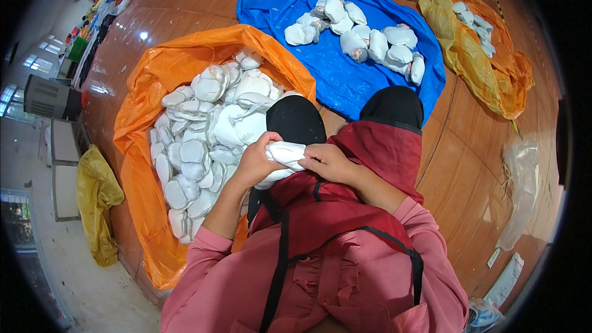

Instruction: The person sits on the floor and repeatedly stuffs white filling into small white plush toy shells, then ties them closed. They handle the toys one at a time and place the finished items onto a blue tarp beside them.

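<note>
Above my lap I hold a bundle of white, soft-looking pads (286, 153), folded or pressed together. My left hand (255, 161) is closed around its left end, thumb upward. Its right end is pinched by my right hand (330, 163), whose fingers are partly hidden. More white material hangs below the bundle, between my hands. Just beyond my left hand lies a large heap of similar flat, rounded white pads (192, 152), filling an opened orange plastic sack (143, 86).
Ahead, a blue plastic sheet (271, 0) bears several white bundles (399, 37). At the far right, a yellow-orange sack (450, 55) holds more white pieces. A yellow bag (98, 200) lies at the left, and a clear plastic bag (521, 185) is on the floor at the right.
</note>
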Demonstrator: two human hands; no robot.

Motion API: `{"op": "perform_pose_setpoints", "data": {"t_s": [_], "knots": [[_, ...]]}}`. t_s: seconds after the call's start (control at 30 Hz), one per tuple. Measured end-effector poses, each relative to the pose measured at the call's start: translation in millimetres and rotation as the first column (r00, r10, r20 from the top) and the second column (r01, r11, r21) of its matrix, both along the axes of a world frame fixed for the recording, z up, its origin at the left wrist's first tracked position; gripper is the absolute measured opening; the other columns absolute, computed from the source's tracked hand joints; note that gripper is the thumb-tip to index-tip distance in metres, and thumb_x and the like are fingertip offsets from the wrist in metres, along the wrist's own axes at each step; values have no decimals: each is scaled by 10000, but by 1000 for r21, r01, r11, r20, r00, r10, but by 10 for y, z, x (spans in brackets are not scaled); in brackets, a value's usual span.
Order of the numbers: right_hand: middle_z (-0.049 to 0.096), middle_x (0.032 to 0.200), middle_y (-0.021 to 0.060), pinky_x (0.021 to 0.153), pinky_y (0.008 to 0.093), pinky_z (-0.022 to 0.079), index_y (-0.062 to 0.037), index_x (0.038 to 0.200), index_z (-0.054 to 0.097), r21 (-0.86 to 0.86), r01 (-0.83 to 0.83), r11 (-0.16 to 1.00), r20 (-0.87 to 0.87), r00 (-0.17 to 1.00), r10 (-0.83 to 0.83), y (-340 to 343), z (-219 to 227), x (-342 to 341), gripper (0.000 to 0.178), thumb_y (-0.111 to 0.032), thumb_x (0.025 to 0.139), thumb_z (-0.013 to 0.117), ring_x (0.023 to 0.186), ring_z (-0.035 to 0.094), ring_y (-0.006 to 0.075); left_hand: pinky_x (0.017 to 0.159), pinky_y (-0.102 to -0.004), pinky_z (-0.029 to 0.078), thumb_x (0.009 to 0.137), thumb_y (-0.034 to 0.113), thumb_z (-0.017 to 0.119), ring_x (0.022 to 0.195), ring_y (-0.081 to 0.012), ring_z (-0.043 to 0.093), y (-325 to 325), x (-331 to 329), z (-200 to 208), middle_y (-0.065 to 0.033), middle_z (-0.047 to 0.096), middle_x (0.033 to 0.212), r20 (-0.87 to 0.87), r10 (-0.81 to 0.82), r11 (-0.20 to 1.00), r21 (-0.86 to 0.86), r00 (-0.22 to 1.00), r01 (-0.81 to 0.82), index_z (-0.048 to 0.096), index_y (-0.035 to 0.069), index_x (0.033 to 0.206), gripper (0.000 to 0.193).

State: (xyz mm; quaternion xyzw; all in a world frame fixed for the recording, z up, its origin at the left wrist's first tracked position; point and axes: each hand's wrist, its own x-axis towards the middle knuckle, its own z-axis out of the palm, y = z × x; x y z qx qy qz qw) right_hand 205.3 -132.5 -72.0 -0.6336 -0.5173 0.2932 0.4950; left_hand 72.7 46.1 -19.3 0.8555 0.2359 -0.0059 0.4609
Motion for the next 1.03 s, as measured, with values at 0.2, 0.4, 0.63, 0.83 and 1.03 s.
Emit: {"op": "perform_pose_setpoints", "data": {"t_s": [0.2, 0.4, 0.63, 0.83, 1.03], "knots": [[535, 698, 134, 555, 368, 407, -18, 729, 542, 97, 62, 993, -30, 998, -60, -48, 69, 35, 278, -226, 894, 623, 625, 547, 271, 827, -327, 493, 651, 160, 824, 924, -244, 652, 106, -69, 140, -141, 672, 995, -121, 4, 999, 37, 993, 0, 568, 39, 1125, 552], [555, 729, 54, 625, 296, 441, -21, 825, 596, 122, 152, 981, -195, 973, -126, 24, -40, 60, 198, -187, 932, 595, 677, 548, 162, 824, -297, 497, 690, 82, 782, 886, -144, 626, 121, -62, 202, -92, 686, 991, -76, 51, 984, -164, 996, -63, 597, -30, 1145, 504], [612, 851, 9, 710, 221, 456, -33, 956, 673, -75, 149, 986, -621, 767, -164, -3, -6, 93, 168, -180, 952, 592, 787, 555, 83, 768, -321, 503, 707, 148, 760, 826, -210, 658, 47, -82, 385, -155, 692, 931, -38, 66, 988, -139, 997, -70, 627, -27, 1084, 437], [642, 887, 78, 750, 281, 482, 10, 941, 681, 137, 244, 960, -331, 925, -188, 24, -66, 84, 135, -88, 848, 683, 828, 605, 174, 802, -291, 498, 736, 82, 736, 862, -138, 636, 64, -89, 227, -90, 696, 974, -51, 12, 989, -150, 999, -19, 629, -1, 1121, 407], [669, 1022, 127, 875, 352, 487, -20, 1028, 695, 91, 153, 984, -191, 972, -133, 41, -223, -63, 216, -86, 822, 689, 963, 629, 266, 839, -343, 496, 748, 166, 746, 915, -286, 666, 102, -71, 311, -114, 707, 1026, -109, -220, 972, 55, 969, 227, 648, 49, 1107, 390]]}}
